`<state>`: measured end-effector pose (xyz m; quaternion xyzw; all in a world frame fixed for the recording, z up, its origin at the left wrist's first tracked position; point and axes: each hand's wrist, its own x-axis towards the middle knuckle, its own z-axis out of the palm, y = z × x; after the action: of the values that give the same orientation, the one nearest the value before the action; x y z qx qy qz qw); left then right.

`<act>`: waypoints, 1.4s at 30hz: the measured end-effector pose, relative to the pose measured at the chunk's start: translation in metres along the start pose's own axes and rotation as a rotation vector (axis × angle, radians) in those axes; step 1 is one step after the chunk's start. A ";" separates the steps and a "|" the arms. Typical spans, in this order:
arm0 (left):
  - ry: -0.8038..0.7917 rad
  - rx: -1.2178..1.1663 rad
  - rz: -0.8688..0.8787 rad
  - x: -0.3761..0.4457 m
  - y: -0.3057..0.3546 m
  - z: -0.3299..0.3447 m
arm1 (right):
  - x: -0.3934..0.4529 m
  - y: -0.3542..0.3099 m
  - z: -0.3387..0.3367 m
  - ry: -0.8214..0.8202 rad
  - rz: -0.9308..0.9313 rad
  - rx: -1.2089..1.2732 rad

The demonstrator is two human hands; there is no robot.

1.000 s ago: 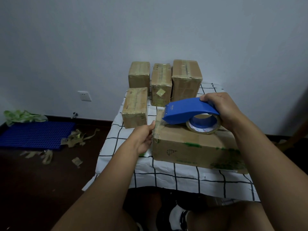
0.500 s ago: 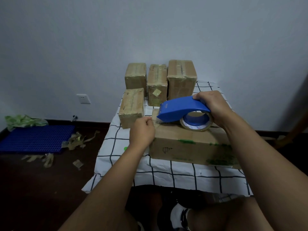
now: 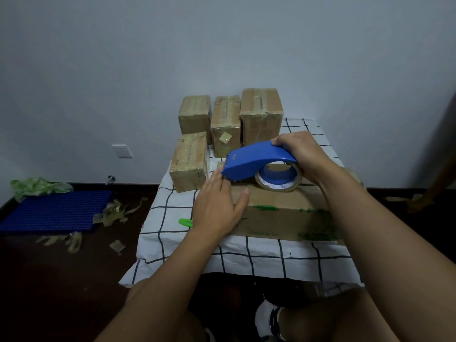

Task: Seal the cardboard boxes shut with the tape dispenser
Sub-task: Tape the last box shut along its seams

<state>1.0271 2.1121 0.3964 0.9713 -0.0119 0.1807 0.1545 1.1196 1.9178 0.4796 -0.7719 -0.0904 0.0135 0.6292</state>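
— Boxes first: how many?

— Five. Four small taped boxes (image 3: 191,161) stand at the far left of the table (image 3: 246,257): three in a row by the wall, one in front of them. One big box (image 3: 283,213) lies nearer, toward the right, with green print on its front face.

— Left to right, then. What lies on the floor?

— One blue mat (image 3: 54,211), one green crumpled heap (image 3: 37,186) at its far corner, and several tape scraps (image 3: 116,211) beside it. One socket (image 3: 121,151) sits on the wall above.

— On the table?

— One checked cloth covers it. One green object (image 3: 185,222) lies on the cloth just left of the big box, partly hidden by the wrist.

— Hands?

— Two. The left hand (image 3: 219,206) lies flat on the big box's left end, fingers straight, fingertips at the nose of the dispenser (image 3: 256,161), thumb spread on the box top; it holds nothing. The right hand (image 3: 299,154) grips the one blue dispenser from behind, fingers curled round its back.

— Where is the dispenser?

— On top of the big box, nose toward the left end, its one tape roll (image 3: 278,180) resting on the cardboard.
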 end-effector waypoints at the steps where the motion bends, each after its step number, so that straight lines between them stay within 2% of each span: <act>1: 0.008 0.000 0.000 0.000 0.001 0.000 | 0.001 0.000 -0.001 -0.008 0.000 -0.003; 13: -0.063 0.124 -0.021 0.000 -0.001 -0.001 | -0.005 -0.009 -0.023 -0.119 -0.024 -0.127; 25: -0.087 0.163 -0.016 0.000 0.001 -0.005 | -0.007 -0.008 -0.052 -0.069 -0.017 -0.184; 29: -0.089 0.226 0.050 0.000 0.008 -0.007 | -0.008 -0.005 -0.049 -0.058 -0.028 -0.204; 36: -0.192 0.225 0.103 0.001 0.013 -0.011 | -0.012 -0.005 -0.047 -0.054 -0.008 -0.168; 42: -0.180 0.220 0.128 -0.002 0.022 -0.010 | -0.014 -0.005 -0.048 -0.033 -0.004 -0.160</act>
<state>1.0203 2.0942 0.4117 0.9919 -0.0675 0.1027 0.0335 1.1118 1.8702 0.4927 -0.8191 -0.1030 0.0177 0.5641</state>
